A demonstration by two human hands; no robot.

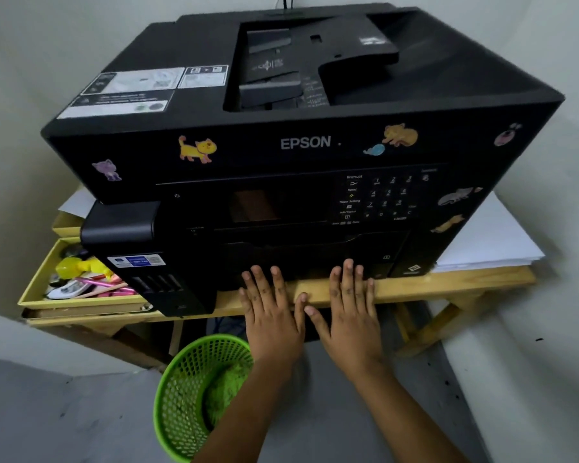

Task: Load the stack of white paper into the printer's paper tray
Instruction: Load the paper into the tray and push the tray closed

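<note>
A big black Epson printer (301, 142) with cat stickers stands on a wooden table (448, 284). Its paper tray front (308, 259) sits low in the printer's face, flush with the body. My left hand (271, 312) and my right hand (348, 312) lie side by side with straight fingers, fingertips pressing against the lower front of the tray. Neither hand holds anything. A stack of white paper (492, 238) lies on the table to the right of the printer, partly hidden behind it.
A yellow tray (34, 289) of pens and small toys sits left of the printer. A green mesh bin (194, 396) stands on the grey floor under my left forearm. White walls close in on both sides.
</note>
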